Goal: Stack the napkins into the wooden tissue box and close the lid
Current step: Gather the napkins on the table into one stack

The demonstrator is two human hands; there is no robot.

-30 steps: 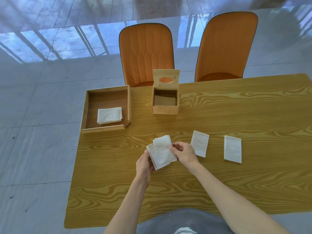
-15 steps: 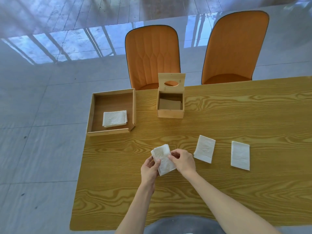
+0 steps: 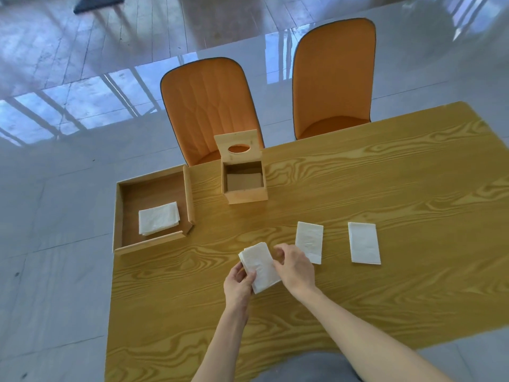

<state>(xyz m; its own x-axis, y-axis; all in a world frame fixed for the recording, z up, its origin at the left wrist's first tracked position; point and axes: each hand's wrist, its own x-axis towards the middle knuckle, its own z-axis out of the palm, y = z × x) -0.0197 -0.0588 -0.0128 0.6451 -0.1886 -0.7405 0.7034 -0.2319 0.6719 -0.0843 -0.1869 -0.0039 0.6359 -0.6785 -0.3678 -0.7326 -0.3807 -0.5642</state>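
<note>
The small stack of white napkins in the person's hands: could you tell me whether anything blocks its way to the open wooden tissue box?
Nothing visible does. Bare tabletop lies between the stack and the box, whose lid stands open.

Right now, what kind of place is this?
Probably a dining area, home or showroom: a wood-grain table with two orange upholstered chairs pushed up to its far side, on glossy grey floor tiles that reflect window light. Nothing looks industrial.
</note>
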